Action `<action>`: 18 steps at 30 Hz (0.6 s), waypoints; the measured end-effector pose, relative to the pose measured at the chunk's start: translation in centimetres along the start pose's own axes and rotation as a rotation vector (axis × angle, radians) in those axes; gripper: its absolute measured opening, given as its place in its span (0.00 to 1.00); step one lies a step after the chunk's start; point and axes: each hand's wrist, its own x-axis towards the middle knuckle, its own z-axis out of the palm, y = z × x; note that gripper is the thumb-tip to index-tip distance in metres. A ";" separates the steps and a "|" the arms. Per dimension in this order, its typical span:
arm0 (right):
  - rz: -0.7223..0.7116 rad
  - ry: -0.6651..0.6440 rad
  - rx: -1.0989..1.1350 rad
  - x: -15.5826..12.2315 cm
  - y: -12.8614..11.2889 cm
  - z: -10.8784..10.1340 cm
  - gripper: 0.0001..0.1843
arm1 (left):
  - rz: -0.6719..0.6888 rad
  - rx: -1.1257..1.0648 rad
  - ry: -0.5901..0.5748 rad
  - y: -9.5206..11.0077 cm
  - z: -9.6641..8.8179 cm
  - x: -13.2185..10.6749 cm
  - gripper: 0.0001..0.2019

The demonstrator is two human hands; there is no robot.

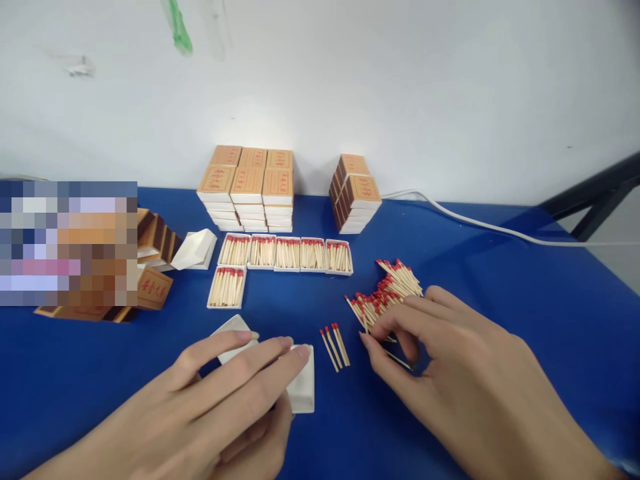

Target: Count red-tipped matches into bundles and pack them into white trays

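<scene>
1. The blue flat-topped table (480,257) lies under everything before you.
2. Your left hand (235,393) spreads its long fingers over the white paper trays; whether it grips one underneath, you cannot tell from here.
3. Your right hand (440,360) is narrowed, thumb and forefinger almost meeting at a single matchstick; whether they pinch it is unclear.
4. The loose heap of pale wooden matches with red heads (403,277) sits just beyond your right fingertips, much the nearer hand. Its sticks mostly slant, heads pointing away and leftward, tails toward you.
5. The shallow white paper tray (303,393) lies partly under your left fingers, its long side running roughly away from you, to the left of the heap.
6. Four separate red-headed matchsticks (336,347) lie between your hands, near the tray, heads away from you.
</scene>
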 end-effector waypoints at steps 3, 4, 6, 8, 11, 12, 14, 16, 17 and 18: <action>-0.006 0.002 -0.011 -0.3 0.0 0.0 0.11 | 0.008 0.012 -0.010 0.0 -0.1 0.1 0.18; -0.003 0.004 -0.011 -0.3 0.0 0.0 0.11 | 0.012 0.016 -0.010 0.0 -0.1 0.1 0.18; 0.014 0.011 0.007 -0.4 -0.1 0.0 0.10 | 0.011 0.016 -0.009 0.0 -0.1 0.0 0.17; 0.031 0.017 0.045 -0.3 -0.3 0.0 0.10 | 0.010 0.017 -0.015 0.0 -0.1 0.0 0.18; 0.037 0.009 0.099 -0.2 -0.6 0.1 0.10 | -0.003 0.015 -0.008 0.1 -0.1 -0.1 0.18; 0.039 0.003 0.111 -0.2 -0.7 0.1 0.10 | -0.004 0.014 -0.002 0.1 0.0 -0.1 0.18; 0.043 -0.004 0.128 -0.2 -0.9 0.2 0.10 | -0.001 0.013 0.005 0.2 0.0 -0.1 0.16; 0.052 0.001 0.137 -0.2 -1.1 0.3 0.10 | -0.010 0.020 0.015 0.2 0.1 -0.1 0.15; 0.058 0.006 0.138 -0.3 -1.2 0.4 0.10 | -0.020 0.025 0.021 0.3 0.2 -0.1 0.15; 0.056 0.006 0.139 -0.3 -1.3 0.5 0.09 | -0.033 0.030 0.028 0.3 0.3 -0.2 0.15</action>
